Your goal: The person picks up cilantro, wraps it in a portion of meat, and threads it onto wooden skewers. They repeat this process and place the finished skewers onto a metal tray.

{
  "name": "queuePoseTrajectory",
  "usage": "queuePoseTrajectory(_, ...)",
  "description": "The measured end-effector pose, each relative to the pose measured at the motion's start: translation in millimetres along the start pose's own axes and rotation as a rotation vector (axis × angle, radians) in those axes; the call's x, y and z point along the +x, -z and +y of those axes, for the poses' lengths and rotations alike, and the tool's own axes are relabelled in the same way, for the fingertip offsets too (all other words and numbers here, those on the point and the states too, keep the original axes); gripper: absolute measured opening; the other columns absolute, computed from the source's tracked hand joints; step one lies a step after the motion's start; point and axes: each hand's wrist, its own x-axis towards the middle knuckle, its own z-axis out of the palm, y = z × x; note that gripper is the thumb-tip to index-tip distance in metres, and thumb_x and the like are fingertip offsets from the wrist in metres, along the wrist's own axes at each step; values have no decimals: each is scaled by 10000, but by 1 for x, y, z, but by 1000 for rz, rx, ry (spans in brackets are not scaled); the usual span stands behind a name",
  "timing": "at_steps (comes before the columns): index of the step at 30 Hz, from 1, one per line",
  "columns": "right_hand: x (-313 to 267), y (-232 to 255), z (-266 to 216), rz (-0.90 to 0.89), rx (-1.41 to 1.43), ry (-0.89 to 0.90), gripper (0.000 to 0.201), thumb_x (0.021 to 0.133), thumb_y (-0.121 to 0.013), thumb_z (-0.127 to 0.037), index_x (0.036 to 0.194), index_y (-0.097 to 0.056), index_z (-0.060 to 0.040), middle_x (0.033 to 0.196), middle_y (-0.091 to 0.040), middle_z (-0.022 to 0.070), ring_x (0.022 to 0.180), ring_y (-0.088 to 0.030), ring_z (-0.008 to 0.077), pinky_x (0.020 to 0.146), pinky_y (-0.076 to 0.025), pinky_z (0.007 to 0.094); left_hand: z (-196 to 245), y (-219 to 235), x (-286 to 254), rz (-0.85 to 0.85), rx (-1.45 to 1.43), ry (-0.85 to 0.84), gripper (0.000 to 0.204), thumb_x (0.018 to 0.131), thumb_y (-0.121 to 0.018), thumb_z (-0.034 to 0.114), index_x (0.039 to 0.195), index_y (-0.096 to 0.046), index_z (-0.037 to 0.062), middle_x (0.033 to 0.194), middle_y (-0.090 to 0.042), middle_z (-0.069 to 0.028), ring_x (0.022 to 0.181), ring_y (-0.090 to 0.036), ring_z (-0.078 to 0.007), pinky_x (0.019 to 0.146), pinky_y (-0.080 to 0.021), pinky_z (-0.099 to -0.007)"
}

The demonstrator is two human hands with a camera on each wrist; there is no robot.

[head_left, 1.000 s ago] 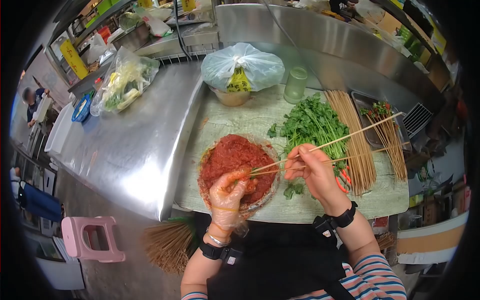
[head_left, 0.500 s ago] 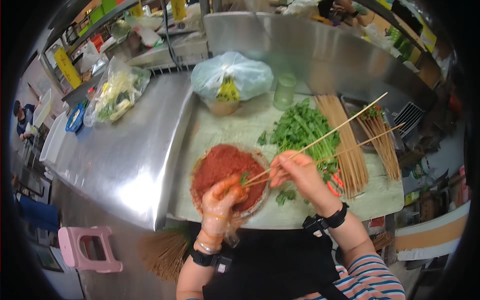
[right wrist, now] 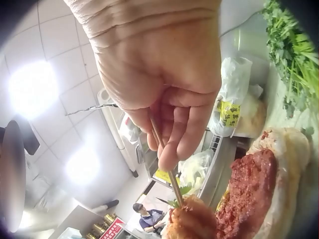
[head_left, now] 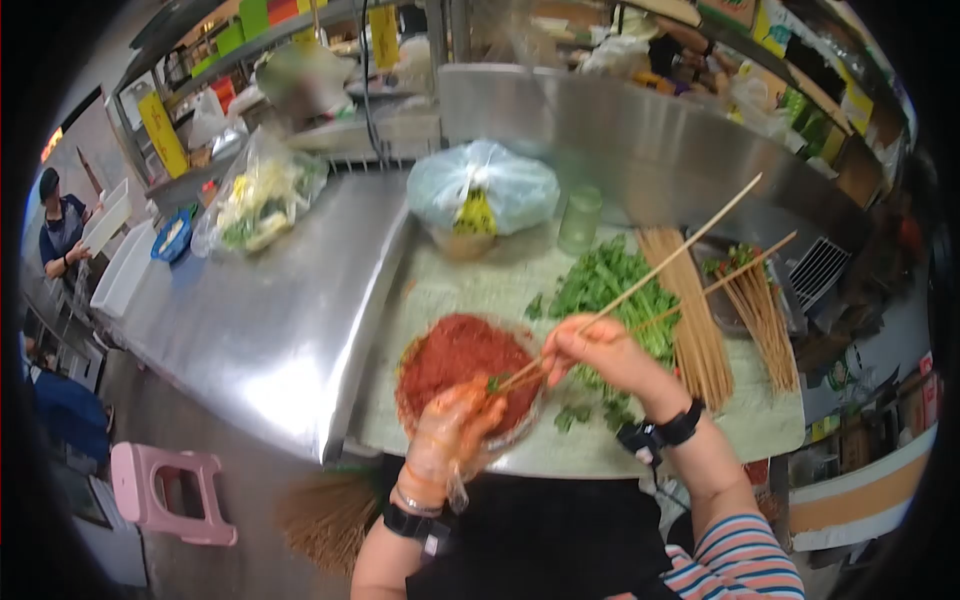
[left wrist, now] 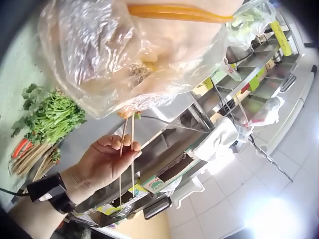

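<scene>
In the head view my left hand (head_left: 448,428), in a clear plastic glove with a yellow band, curls round the lower ends of two wooden skewers, a bit of green leaf showing at its fingertips. My bare right hand (head_left: 603,352) pinches the skewers (head_left: 668,262) higher up; they slant up to the right. Red minced meat (head_left: 468,352) fills a plastic-lined bowl beside and behind the left hand. The right wrist view shows the skewer (right wrist: 174,185) between thumb and fingers, running down to the gloved fingertips (right wrist: 192,219). What the glove encloses is mostly hidden.
Green herbs (head_left: 612,290) and a row of bare skewers (head_left: 690,330) lie right of the bowl, with bundled skewers (head_left: 762,330) on a tray beyond. A bagged bowl (head_left: 482,195) and a green glass (head_left: 580,220) stand behind. A pink stool (head_left: 172,495) stands at lower left.
The skewers tilt more steeply upward, and my right hand has moved a little left, closer to the left hand. The head view has shifted. My left hand keeps its hold.
</scene>
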Motion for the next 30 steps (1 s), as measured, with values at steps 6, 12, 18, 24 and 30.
queuePoseTrajectory(6,7,7,-6,-100,-51,5,251,988,-517,-222,982,-621,6,861,-663,78,752,-678,166,707,-535,265,0,16,7,-119,-168,150,251,899,-600,89,1133,-557,8,1037,-611,-102,979,-613,-217,863,-524,-306)
queuePoseTrajectory(12,-4,7,-7,44,-47,98,250,988,-506,-199,985,-621,23,899,-662,113,740,-680,189,691,-561,289,-4,21,12,-80,-232,40,270,900,-583,41,1162,-541,-11,1113,-585,-113,1052,-585,-247,945,-506,-340)
queuePoseTrajectory(18,-38,-43,21,224,-130,357,285,986,-483,-180,951,-611,72,899,-617,173,737,-673,251,674,-576,331,-6,12,17,23,-266,-99,279,934,-551,58,1207,-526,6,1174,-571,-120,1111,-563,-248,977,-487,-369)
queuePoseTrajectory(24,-40,-57,30,259,-229,472,254,987,-471,-146,963,-616,62,939,-609,161,778,-672,225,709,-555,312,-7,7,15,55,-279,-133,278,950,-539,70,1223,-518,24,1203,-568,-125,1117,-560,-225,980,-485,-365)
queuePoseTrajectory(30,-39,-58,36,294,-135,401,235,982,-472,-126,963,-620,56,940,-612,148,786,-675,208,712,-541,302,-10,9,15,74,-282,-140,264,958,-536,82,1217,-526,33,1201,-575,-120,1107,-566,-217,973,-489,-350)
